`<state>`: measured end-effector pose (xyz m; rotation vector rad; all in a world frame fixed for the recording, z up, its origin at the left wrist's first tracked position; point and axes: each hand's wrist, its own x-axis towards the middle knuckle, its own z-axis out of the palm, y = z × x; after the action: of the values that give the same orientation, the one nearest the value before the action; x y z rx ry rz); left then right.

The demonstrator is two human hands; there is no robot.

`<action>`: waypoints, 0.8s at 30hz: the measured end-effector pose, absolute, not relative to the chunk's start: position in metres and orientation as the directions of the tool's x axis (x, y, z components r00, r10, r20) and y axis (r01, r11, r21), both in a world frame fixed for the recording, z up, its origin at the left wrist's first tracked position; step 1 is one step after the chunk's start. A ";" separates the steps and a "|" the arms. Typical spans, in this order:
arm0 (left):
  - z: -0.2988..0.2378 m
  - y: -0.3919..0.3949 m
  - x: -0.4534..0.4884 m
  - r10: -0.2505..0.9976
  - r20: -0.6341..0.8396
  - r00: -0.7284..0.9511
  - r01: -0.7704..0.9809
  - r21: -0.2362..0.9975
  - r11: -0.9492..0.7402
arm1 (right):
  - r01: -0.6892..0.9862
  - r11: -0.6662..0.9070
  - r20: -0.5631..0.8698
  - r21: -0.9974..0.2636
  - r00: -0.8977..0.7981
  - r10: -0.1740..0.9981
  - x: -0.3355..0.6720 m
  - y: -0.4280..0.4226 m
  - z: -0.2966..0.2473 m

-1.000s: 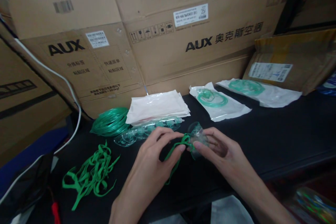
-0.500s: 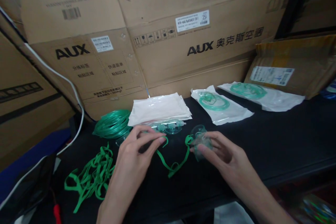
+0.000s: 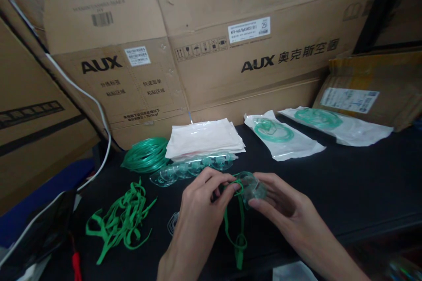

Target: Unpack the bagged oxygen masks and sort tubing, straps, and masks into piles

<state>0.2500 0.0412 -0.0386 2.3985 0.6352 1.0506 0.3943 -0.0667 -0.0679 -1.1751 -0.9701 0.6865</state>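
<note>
My right hand [image 3: 280,197] grips a clear, green-tinted oxygen mask [image 3: 254,188] by its right side, thumb in front. At the mask's left edge, my left hand [image 3: 211,197] pinches a green elastic strap [image 3: 243,224] between thumb and fingertips. The strap hangs below in a long loop with a knot near its lower end. Exactly how it passes through the mask's edge is hidden by my fingers. Behind my left hand lies a row of several clear masks [image 3: 194,167]. A tangle of green straps [image 3: 121,219] rests on the black table to the left.
Coiled green tubing [image 3: 145,154] sits beside a stack of white pouches [image 3: 204,136]. Two packaged tubing sets, one nearer [image 3: 280,138] and one farther [image 3: 343,127], lie at right. Large cardboard boxes [image 3: 211,74] stand behind. A white cable [image 3: 99,109] runs down the left.
My left hand has moved right, bringing its strap end against the mask's left edge. The strap now hangs lower as a loop. My right hand still holds the mask.
</note>
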 end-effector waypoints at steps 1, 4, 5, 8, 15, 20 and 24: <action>-0.039 0.041 0.250 0.585 0.533 0.611 0.256 0.566 -0.783 | 0.042 0.277 0.266 -0.960 0.441 0.857 0.394 -0.066 -0.069; -0.038 0.041 0.248 0.628 0.435 0.645 0.327 0.587 -0.741 | 0.083 0.293 0.298 -0.952 0.463 0.835 0.394 -0.066 -0.071; -0.038 0.041 0.246 0.634 0.400 0.662 0.341 0.593 -0.729 | 0.105 0.291 0.306 -0.951 0.472 0.827 0.394 -0.065 -0.072; -0.035 0.042 0.242 0.646 0.294 0.705 0.384 0.607 -0.696 | 0.146 0.282 0.316 -0.948 0.522 0.792 0.397 -0.064 -0.073; -0.026 0.055 0.229 0.650 0.270 0.710 0.407 0.597 -0.692 | 0.189 0.277 0.334 -0.942 0.608 0.721 0.400 -0.065 -0.077; -0.028 0.059 0.230 0.618 0.375 0.691 0.304 0.624 -0.720 | 0.278 0.247 0.359 -0.928 0.492 0.793 0.397 -0.064 -0.080; -0.031 0.057 0.237 0.616 0.388 0.685 0.323 0.597 -0.734 | 0.256 0.254 0.347 -0.933 0.438 0.829 0.396 -0.065 -0.079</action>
<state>0.2369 0.0572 -0.0311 2.4058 0.7237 0.8018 0.3960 -0.0649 -0.0791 -1.2977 -1.0964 0.5200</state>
